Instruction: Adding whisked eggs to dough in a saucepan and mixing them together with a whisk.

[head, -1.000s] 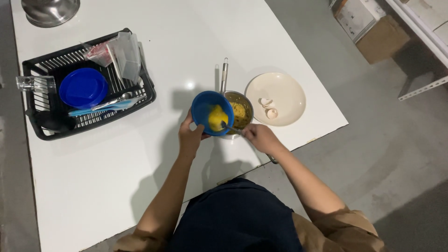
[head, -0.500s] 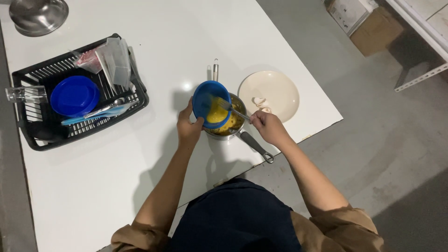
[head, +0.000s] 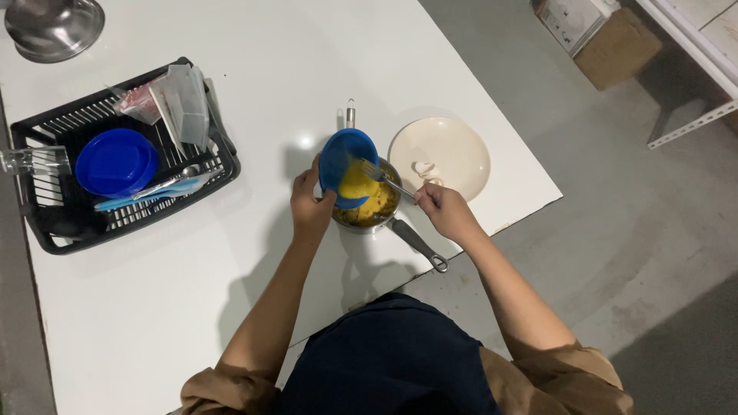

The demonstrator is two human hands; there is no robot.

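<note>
Over the pan (head: 374, 209), left hand (head: 310, 206) grips tilted blue bowl (head: 344, 157); right hand (head: 441, 210) pinches fork (head: 382, 176) pointing bowlward.

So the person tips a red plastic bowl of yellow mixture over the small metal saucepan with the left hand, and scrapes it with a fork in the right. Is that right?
Not quite: the head view shows the tilted plastic bowl is blue, not red. The rest holds: the left hand tips it over the small metal saucepan, and the right hand scrapes the yellow mixture with a fork.
</note>
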